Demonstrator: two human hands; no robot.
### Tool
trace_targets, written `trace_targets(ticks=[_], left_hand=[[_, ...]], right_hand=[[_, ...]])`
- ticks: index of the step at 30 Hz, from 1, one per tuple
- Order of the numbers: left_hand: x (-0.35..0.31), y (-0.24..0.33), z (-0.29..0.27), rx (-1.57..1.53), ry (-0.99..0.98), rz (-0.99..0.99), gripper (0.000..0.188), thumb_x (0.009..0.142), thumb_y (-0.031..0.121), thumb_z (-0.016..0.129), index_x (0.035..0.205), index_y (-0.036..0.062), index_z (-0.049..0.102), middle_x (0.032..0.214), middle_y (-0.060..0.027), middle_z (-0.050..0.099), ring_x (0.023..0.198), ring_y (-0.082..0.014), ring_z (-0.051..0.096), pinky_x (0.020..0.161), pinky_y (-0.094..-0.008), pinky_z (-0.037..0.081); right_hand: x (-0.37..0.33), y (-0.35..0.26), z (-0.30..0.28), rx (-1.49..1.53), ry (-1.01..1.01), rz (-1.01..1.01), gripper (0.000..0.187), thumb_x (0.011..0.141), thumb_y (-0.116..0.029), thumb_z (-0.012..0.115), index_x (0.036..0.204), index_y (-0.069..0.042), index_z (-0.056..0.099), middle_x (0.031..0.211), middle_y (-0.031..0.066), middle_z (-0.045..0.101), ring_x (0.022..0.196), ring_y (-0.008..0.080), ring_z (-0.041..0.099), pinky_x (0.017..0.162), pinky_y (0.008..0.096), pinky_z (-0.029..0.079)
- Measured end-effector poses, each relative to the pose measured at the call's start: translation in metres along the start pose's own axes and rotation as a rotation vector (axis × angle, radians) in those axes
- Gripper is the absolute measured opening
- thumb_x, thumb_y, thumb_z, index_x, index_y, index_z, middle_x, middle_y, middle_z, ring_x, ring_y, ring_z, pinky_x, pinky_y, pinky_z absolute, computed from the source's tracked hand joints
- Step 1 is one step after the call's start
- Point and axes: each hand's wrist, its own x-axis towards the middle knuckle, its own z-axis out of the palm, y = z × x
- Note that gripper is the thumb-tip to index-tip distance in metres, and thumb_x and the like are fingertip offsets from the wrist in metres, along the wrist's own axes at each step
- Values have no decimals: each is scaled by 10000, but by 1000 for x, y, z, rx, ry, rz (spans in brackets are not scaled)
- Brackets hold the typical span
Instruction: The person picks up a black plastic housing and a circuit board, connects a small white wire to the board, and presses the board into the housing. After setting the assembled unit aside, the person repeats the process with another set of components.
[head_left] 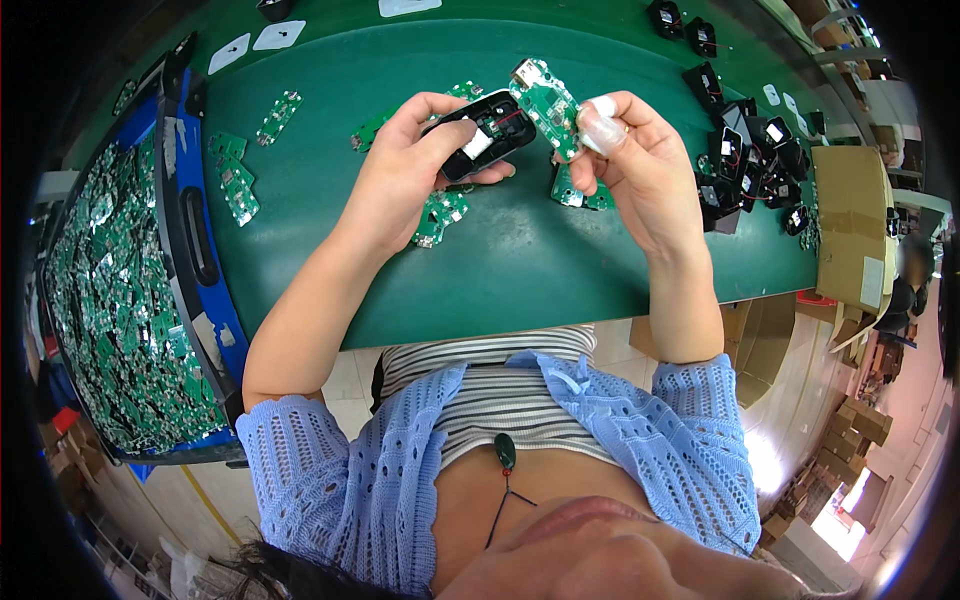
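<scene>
My left hand (405, 160) grips a small black plastic housing (487, 132) with red wires and a white part inside it. My right hand (630, 150) pinches a green circuit board (545, 105) by its lower edge, its fingertips wrapped in white tape. The board is tilted and touches the housing's upper right end. Both hands hover above the green work mat (500, 270), near its middle.
Loose green boards (440, 215) lie on the mat under and left of my hands. A blue crate (205, 300) full of green boards stands at the left. Several black housings (745, 160) are piled at the right, beside a cardboard box (850, 225). White pads (280, 35) lie at the far edge.
</scene>
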Motion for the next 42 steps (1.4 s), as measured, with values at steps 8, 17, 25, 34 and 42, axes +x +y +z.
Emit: trace_targets(ticks=[8,17,25,34,42], left_hand=[[-1,1,1,0,-3,0,146,865,75,499,987,6,457,953,-167,602,726,-249,659,632,-281,551],[-3,1,4,-13,-1,6,170,868,78,495,1007,-10,457,940,-158,598,737,-245,658,654,-283,546],[-8,-8,13,136,58,136,257,878,152,549,1060,-10,466,928,-98,581,797,-180,615,712,-283,529],[-10,-4,9,209,59,7,253,840,153,595,1015,-4,504,729,-40,556,515,-75,532,417,-198,403],[-14,-1,16,302,47,217,192,852,78,528,1042,67,554,806,-24,527,512,-61,497,439,-189,421]], right_hand=[[4,2,-1,-23,-14,35,156,840,-153,606,885,-18,544,637,59,593,545,113,567,522,225,444],[7,9,0,-68,-5,46,158,842,-145,605,879,-10,533,654,61,591,550,113,568,510,219,438],[0,31,12,-147,93,-40,173,837,-116,612,901,-5,496,684,69,589,548,107,565,492,208,433],[8,40,17,-637,124,-630,153,767,-47,668,907,-23,610,885,52,531,589,54,463,468,177,360],[11,35,24,-661,54,-650,117,769,-11,643,871,-15,585,851,57,542,524,60,457,468,191,376]])
